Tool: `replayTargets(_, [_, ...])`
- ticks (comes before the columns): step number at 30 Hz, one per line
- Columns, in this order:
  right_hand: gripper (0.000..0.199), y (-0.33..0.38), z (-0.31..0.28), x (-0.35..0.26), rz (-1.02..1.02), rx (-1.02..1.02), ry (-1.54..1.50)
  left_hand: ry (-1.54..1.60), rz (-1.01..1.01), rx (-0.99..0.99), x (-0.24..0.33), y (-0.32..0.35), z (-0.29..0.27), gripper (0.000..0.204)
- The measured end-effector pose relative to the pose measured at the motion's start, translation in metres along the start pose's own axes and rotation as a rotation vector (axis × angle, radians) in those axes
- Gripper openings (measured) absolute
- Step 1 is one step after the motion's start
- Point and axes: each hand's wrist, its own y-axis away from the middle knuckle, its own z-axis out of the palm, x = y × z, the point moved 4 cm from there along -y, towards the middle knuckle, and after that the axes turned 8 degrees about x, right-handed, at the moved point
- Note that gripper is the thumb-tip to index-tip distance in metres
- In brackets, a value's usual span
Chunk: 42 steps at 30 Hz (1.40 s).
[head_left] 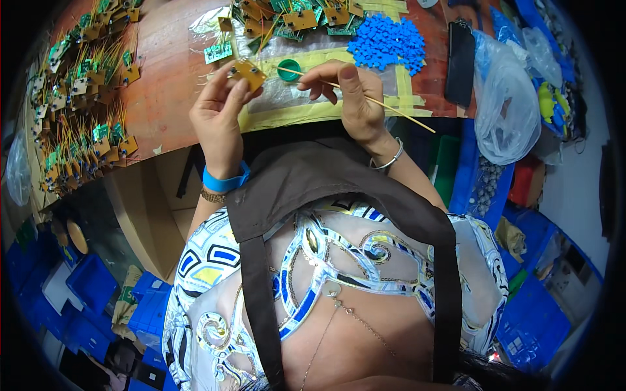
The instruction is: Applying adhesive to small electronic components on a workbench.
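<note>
Your wooden table [171, 78] carries a heap of small boards [78, 98] left of the green cap [289, 69] and blue pieces [386, 43] to its right. Your left hand [218, 111] pinches a yellow board [248, 73] beside that cap; your right hand [352, 94], fingers curled, grips a thin stick [385, 104].

L wrist: blue band [225, 181] | R wrist: silver bangle [389, 158] | dark apron [306, 179], prob.
</note>
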Motion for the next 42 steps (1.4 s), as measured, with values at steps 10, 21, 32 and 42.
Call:
replayTargets(10, [0.058, -0.003, 0.019, -0.006, -0.012, -0.061, -0.065, 0.165, -0.307, -0.058, 0.006, 0.009, 0.013, 0.043])
replayTargets(21, [0.045, -0.001, 0.02, 0.0, 0.014, -0.075, -0.039, 0.141, -0.3, -0.096, 0.011, 0.013, 0.019, 0.044])
replayTargets(32, [0.019, -0.004, -0.001, -0.027, -0.337, -0.104, 0.273, 0.126, -0.25, -0.095, 0.005, 0.011, 0.017, 0.041])
replayTargets(42, [0.017, -0.022, -0.064, 0.022, -0.589, 0.21, 1.082, 0.123, -0.204, -0.06, -0.002, 0.012, 0.014, 0.039])
